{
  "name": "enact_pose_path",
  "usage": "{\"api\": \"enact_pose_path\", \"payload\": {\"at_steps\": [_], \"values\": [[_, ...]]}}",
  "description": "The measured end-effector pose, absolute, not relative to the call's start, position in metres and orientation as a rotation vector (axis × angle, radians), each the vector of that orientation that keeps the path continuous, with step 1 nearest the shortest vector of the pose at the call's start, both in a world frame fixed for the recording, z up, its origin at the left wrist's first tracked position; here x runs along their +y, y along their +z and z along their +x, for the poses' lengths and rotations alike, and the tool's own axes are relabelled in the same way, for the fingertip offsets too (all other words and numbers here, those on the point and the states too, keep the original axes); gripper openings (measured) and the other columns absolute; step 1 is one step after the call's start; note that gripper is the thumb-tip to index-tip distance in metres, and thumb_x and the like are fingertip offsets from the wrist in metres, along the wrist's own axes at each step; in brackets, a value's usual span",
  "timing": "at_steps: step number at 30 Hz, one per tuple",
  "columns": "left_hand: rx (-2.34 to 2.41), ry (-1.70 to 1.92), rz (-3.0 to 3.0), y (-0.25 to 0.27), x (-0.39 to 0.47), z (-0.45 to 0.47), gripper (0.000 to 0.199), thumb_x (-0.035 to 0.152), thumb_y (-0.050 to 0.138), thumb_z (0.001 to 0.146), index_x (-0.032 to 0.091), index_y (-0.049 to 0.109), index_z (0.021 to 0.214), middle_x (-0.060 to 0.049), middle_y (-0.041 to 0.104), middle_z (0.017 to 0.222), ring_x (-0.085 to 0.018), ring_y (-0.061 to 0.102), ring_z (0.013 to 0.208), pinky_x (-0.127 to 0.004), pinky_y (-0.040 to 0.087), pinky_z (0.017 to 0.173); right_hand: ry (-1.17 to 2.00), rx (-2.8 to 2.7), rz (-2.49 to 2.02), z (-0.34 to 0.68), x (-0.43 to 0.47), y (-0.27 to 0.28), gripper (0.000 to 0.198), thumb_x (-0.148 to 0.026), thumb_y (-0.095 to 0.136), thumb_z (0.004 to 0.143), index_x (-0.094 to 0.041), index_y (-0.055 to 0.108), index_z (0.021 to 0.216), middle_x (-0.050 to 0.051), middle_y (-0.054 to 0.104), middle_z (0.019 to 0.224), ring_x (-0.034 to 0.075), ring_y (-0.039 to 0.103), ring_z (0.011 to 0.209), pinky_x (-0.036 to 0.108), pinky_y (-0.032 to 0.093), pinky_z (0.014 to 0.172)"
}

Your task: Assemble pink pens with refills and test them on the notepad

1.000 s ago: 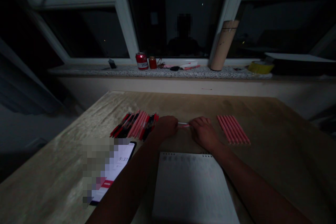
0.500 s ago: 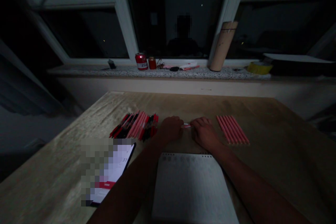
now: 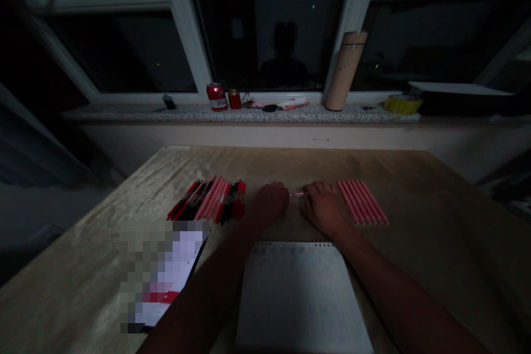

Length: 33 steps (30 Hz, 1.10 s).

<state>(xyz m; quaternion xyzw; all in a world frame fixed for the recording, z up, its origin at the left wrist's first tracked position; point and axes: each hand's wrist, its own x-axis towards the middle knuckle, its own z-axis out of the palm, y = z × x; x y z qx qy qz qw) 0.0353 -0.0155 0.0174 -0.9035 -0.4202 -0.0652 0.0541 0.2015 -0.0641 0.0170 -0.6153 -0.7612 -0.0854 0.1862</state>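
A slim pink-and-white pen (image 3: 298, 194) lies crosswise between my two hands, low over the table. My right hand (image 3: 326, 203) is closed on its right part, which the fingers hide. The thin left end of the pen meets the curled fingers of my left hand (image 3: 270, 202), closed at that end. To the left of my left hand lies a row of red, black and pink pens (image 3: 209, 199), side by side. Several pink pens (image 3: 362, 202) lie in a neat row just right of my right hand.
A spiral notepad (image 3: 302, 298) lies between my forearms. A lit phone (image 3: 182, 265), partly blurred, is by my left forearm. On the windowsill stand a red can (image 3: 217, 97), a small red jar (image 3: 234, 99), a tall cardboard tube (image 3: 345, 72) and a yellow tape roll (image 3: 402, 104).
My hands have drawn slightly apart, and more of the pen shows between them, including a thin end by my left hand. The camera view has shifted a little.
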Motion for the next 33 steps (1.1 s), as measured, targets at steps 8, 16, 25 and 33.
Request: {"api": "enact_pose_path", "payload": {"at_steps": [8,16,25,33], "values": [[-1.231,-0.159,-2.846,0.025,-0.022,0.04,0.026,0.023,0.041,0.087,0.012,0.065,0.087,-0.011,0.059,0.088,-0.02,0.056,0.089,-0.033,0.043,0.081,-0.247,-2.048,-1.726,0.204,-0.064,0.016,0.024,-0.018,0.046,0.082,-0.015,0.056,0.104,0.012,0.06,0.097,0.026,0.047,0.094,0.037,0.027,0.085],[-1.218,-0.171,-2.821,0.02,-0.018,0.037,0.026,0.024,0.042,0.086,0.012,0.065,0.085,-0.01,0.059,0.084,-0.02,0.057,0.084,-0.033,0.043,0.078,-0.137,-2.045,-1.595,0.206,-0.059,0.008,0.022,-0.016,0.044,0.082,-0.016,0.058,0.099,0.01,0.06,0.096,0.024,0.048,0.093,0.035,0.029,0.083],[-1.365,-0.21,-2.724,0.028,-0.007,0.013,0.027,0.022,0.039,0.087,0.013,0.064,0.084,-0.01,0.06,0.088,-0.018,0.056,0.086,-0.03,0.041,0.08,0.004,-2.161,-1.386,0.202,-0.062,0.009,0.022,-0.013,0.042,0.082,-0.015,0.06,0.096,0.008,0.061,0.093,0.021,0.05,0.092,0.033,0.033,0.083],[-1.497,-0.368,-2.642,0.024,-0.001,0.009,0.024,0.023,0.039,0.086,0.015,0.062,0.084,-0.007,0.061,0.088,-0.017,0.055,0.087,-0.029,0.041,0.082,0.1,-2.303,-1.278,0.198,-0.06,0.003,0.022,-0.015,0.048,0.081,-0.018,0.063,0.097,0.005,0.066,0.092,0.019,0.052,0.09,0.033,0.033,0.083]]}}
